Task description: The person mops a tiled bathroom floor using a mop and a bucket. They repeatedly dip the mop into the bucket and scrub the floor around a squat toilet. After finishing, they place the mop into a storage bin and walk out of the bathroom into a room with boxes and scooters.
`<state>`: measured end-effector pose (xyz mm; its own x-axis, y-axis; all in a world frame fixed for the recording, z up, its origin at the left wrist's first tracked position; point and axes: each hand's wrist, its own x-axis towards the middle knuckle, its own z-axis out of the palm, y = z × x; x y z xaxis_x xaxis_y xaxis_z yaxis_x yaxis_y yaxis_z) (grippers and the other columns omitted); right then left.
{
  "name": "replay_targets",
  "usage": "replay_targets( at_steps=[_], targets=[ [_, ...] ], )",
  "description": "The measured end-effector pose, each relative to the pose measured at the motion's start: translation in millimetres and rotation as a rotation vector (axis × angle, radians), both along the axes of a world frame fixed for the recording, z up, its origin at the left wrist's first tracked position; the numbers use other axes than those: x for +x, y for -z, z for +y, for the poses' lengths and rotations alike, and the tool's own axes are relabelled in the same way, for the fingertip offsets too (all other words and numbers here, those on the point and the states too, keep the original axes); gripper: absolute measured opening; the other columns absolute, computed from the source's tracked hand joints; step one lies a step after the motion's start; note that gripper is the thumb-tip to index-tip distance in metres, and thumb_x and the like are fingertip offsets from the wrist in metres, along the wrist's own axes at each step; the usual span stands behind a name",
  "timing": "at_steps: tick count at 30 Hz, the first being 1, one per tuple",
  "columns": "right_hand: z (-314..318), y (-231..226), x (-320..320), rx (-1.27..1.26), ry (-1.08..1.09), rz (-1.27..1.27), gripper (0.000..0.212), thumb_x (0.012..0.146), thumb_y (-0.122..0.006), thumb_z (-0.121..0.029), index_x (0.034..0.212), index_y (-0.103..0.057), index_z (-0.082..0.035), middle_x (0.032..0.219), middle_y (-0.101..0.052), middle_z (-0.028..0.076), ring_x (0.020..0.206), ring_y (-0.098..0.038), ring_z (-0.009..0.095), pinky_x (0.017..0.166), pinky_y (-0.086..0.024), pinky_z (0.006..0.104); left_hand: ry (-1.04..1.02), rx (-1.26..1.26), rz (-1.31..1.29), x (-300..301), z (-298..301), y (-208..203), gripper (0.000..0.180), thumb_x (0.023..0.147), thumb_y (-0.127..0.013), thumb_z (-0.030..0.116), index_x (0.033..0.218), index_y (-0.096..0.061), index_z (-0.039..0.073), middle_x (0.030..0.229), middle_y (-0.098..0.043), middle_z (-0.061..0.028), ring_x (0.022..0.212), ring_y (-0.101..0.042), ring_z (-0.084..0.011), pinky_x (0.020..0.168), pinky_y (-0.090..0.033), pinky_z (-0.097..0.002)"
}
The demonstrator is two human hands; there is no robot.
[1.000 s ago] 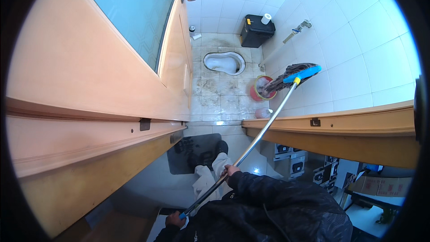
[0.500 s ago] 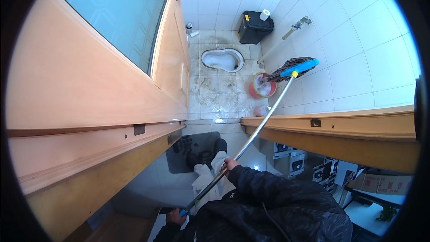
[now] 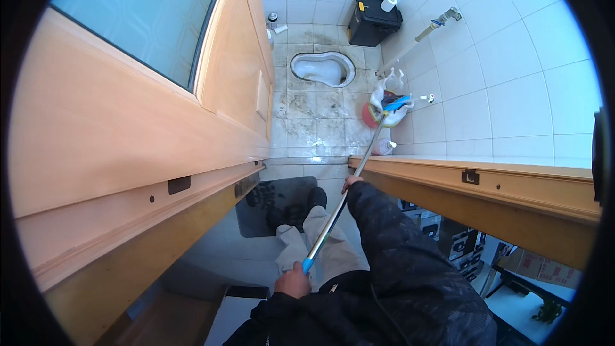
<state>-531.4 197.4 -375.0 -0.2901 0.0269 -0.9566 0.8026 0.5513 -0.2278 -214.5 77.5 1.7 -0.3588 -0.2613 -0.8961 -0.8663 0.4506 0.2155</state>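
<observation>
In the head view, the left hand is closed around the blue end of the mop pole, low by the body, while the right hand grips higher for reach. The mop head hangs past the doorway over the tiled floor, near the red bucket by the right wall.

squat toilet | black bin | wooden door | dark mat

Mop head: lowered from raised against the wall tiles to just over the red bucket.
Mop pole: now tilted steeper.
View: shifted, showing more door and floor.
</observation>
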Motion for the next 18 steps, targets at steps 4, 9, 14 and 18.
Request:
replay_targets(
  at_steps=[4,9,14,18],
  targets=[
    [-16.2,-21.9,-40.0,0.068,-0.115,0.017,0.027,0.087,-0.046,-0.006,0.103,-0.060,0.010,0.069,-0.063,0.022,0.063,-0.067,0.036,0.051,-0.053,0.0425,0.011,-0.034,0.108,-29.4,-7.3,-25.8,0.031,0.090,-0.057,0.025,0.108,-0.054,0.001,0.091,-0.067,-0.0224,0.085,-0.066,-0.0425,0.076,-0.052,-0.0516],
    [-11.3,-44.1,20.3,0.021,-0.580,0.102,0.026,0.089,-0.045,-0.008,0.098,-0.062,0.008,0.070,-0.064,0.022,0.065,-0.066,0.036,0.054,-0.052,0.0434,-0.048,-0.097,0.151,45.6,-9.9,-3.3,0.028,0.087,-0.060,0.027,0.101,-0.059,0.004,0.090,-0.067,-0.0217,0.084,-0.066,-0.0408,0.075,-0.052,-0.0515],
    [-3.3,-76.9,140.3,-0.036,-0.440,0.116,0.024,0.092,-0.047,-0.012,0.103,-0.059,0.005,0.075,-0.063,0.021,0.068,-0.065,0.038,0.062,-0.053,0.0504,-0.050,-0.179,0.223,194.3,8.4,44.2,0.036,0.081,-0.065,0.037,0.100,-0.060,0.007,0.088,-0.067,-0.0223,0.080,-0.066,-0.0419,0.072,-0.053,-0.0515],
    [2.6,-142.9,212.8,-0.065,0.407,-0.176,0.023,0.095,-0.045,-0.016,0.104,-0.053,0.004,0.073,-0.058,0.021,0.066,-0.061,0.038,0.059,-0.051,0.0551,-0.089,-0.084,0.195,287.6,21.5,67.2,0.042,0.074,-0.069,0.044,0.092,-0.060,0.007,0.086,-0.067,-0.0205,0.079,-0.066,-0.0411,0.070,-0.053,-0.0520]
  ],
)
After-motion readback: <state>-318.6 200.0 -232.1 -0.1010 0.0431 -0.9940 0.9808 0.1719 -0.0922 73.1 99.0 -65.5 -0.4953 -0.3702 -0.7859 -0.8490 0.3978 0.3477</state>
